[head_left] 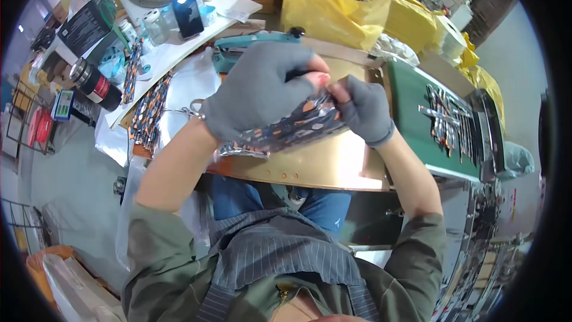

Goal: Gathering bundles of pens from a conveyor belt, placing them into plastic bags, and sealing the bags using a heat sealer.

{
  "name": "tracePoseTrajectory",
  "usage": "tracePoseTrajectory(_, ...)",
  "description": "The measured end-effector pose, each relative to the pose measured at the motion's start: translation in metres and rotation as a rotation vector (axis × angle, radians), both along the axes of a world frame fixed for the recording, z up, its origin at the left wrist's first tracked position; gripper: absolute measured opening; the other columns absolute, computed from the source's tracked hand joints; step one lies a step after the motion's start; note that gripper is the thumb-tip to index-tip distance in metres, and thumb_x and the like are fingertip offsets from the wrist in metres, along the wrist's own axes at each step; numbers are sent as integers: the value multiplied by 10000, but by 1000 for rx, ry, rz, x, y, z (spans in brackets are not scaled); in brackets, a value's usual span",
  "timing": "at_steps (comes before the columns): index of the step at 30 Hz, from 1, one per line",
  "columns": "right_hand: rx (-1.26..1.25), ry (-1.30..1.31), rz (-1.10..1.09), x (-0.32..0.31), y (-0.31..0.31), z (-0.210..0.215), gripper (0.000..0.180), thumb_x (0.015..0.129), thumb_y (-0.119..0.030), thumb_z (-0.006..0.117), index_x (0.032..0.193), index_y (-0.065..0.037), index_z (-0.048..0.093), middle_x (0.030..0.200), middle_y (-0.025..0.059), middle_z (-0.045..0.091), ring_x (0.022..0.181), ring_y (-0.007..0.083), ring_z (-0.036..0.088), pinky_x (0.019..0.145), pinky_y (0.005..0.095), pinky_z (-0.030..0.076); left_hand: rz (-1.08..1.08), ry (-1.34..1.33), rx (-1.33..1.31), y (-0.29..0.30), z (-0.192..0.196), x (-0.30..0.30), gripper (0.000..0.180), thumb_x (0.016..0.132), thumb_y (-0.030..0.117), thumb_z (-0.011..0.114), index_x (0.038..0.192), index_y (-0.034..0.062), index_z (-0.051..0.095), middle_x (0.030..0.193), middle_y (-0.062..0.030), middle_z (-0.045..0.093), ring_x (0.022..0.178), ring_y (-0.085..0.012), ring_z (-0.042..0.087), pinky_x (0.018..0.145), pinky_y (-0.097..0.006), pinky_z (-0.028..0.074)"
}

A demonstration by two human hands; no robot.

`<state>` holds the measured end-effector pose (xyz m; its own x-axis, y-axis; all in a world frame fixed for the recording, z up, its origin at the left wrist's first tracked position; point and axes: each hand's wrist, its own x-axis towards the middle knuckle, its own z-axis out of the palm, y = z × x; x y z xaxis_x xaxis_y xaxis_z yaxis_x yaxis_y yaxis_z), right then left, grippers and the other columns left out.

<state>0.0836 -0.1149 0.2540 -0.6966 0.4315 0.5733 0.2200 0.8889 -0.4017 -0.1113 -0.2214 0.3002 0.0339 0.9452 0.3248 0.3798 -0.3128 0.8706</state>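
Observation:
Both my hands wear grey gloves with bare fingertips and meet above a tan board (333,170). Between them is a bundle of thin dark sticks (292,130) patterned in orange and white, wrapped in shiny clear plastic. My left hand (256,89) is closed over the bundle's upper side, thumb and forefinger pinched near its right end. Pinching that same end, my right hand (366,110) has its fingers curled in. The bundle lies slantwise and is slightly blurred; my left hand hides part of it. Scissors (195,107) show beside my left wrist.
Loose patterned sticks (149,113) lie at the left beside clear plastic sheets (189,83). A teal tool (238,42) stands behind my hands. More sticks (448,120) rest on a green belt (408,107) at right. A yellow bag (333,21), a phone (187,15) and a flask (95,85) stand farther off.

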Motion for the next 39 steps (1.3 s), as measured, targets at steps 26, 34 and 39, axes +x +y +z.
tracePoseTrajectory(26, -2, -252, -608, -185, 186, -157, 228, 840, -287, 521, 798, -71, 579, 818, 155, 619, 748, 364, 605, 623, 462, 480, 586, -250, -589, 80, -233, -135, 586, 676, 448, 752, 1023, -11, 639, 950, -125, 663, 876, -198, 609, 810, -322, 452)
tracePoseTrajectory(34, -15, -206, -646, -187, 183, -163, 202, 835, -278, 521, 809, -92, 595, 861, 121, 628, 726, 334, 621, 614, 443, 497, 784, -159, -437, 41, -252, -115, 683, 707, 531, 695, 1052, -44, 571, 932, -168, 654, 870, -266, 623, 806, -350, 460)
tracePoseTrajectory(39, -194, -258, -635, -172, 160, -148, 357, 825, -382, 555, 987, -66, 595, 999, 180, 598, 863, 374, 599, 735, 454, 487, 773, -87, -453, 41, -261, -116, 671, 715, 545, 681, 1013, -49, 587, 919, -183, 653, 851, -280, 629, 789, -362, 463)
